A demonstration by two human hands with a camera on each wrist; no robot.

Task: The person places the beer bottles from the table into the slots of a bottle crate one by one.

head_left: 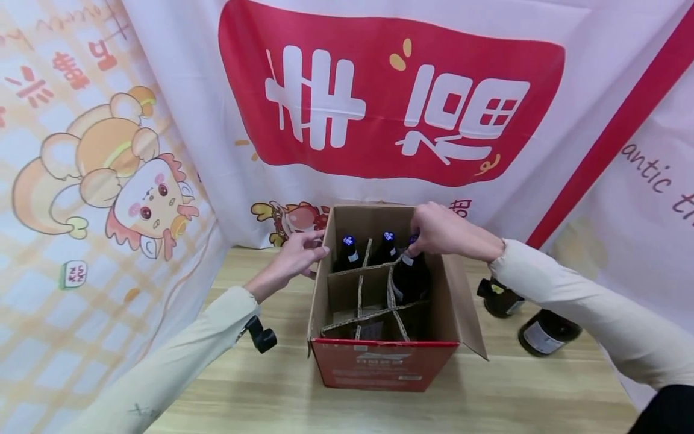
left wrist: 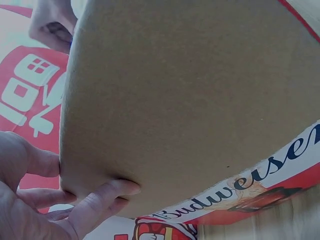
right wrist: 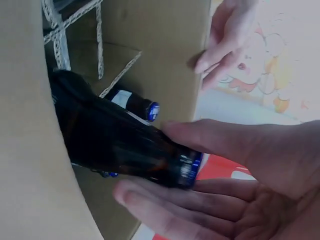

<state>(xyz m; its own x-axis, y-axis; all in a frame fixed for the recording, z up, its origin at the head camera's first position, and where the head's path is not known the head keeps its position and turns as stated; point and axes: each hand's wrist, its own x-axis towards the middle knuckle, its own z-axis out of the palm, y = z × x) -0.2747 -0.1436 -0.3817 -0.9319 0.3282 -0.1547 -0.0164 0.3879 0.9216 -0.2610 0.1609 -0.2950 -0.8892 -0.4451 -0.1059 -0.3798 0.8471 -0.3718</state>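
Observation:
An open cardboard box (head_left: 386, 371) with cardboard dividers stands upright on the table. My left hand (head_left: 295, 256) pinches the rim of its left side, some fingers pressing on the outer cardboard (left wrist: 165, 100). My right hand (head_left: 444, 232) reaches over the right side and holds a dark beer bottle (right wrist: 120, 135) by its neck, thumb on one side and fingers on the other. That bottle has a blue cap and sits in the right column of the dividers. Two more blue-capped bottles, one at the left (head_left: 349, 248) and one in the middle (head_left: 388, 244), stand in the back row.
Two dark bottles, a nearer one (head_left: 547, 333) and a farther one (head_left: 501, 301), are on the table right of the box, partly under my right sleeve. The box's right flap (head_left: 467, 307) hangs outward. A printed cloth (head_left: 379, 96) hangs close behind the box.

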